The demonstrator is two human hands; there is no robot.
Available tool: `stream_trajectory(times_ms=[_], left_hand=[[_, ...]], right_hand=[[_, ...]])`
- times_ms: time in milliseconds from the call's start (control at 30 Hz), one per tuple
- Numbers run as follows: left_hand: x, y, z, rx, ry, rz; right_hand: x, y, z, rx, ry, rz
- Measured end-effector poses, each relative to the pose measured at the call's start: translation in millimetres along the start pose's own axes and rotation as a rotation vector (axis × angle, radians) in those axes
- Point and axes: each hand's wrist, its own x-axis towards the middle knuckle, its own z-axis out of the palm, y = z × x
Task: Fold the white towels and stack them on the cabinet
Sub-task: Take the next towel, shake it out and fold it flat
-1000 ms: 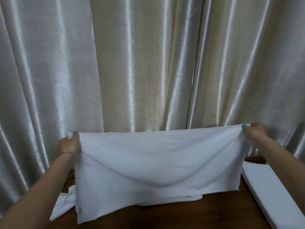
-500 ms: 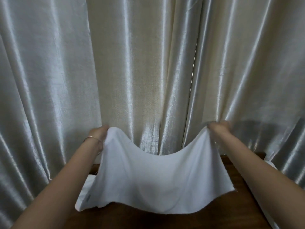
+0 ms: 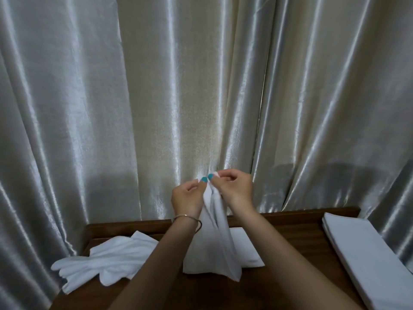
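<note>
Both hands (image 3: 212, 193) have come together, pinching the doubled, hanging white towel (image 3: 214, 247).

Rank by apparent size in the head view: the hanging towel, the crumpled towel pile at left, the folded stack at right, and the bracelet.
1. Folded stack, though it is cut off by the frame edge and near the camera.
2. and 3. Crumpled towel pile and hanging towel look alike; not ranked.
4. Bracelet, clearly smallest.

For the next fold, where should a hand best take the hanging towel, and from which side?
Probably at the free bottom edge of the towel, from below. Both hands, left and right, pinch its top corners together, so it hangs doubled over the cabinet.
</note>
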Motion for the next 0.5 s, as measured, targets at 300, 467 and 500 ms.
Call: stream_trajectory(times_ms=[300,467,500], left_hand=[[-16,6,-8,0.066,-0.103,0.058],[-15,13,-8,0.102,-0.167,0.109],[-15,14,-8,0.113,-0.180,0.122]], right_hand=[[-9,-2,-15,0.069,-0.383,0.028],[-9,-5,-15,0.023,-0.363,-0.065],[-8,-6,-16,0.019,-0.362,-0.062]])
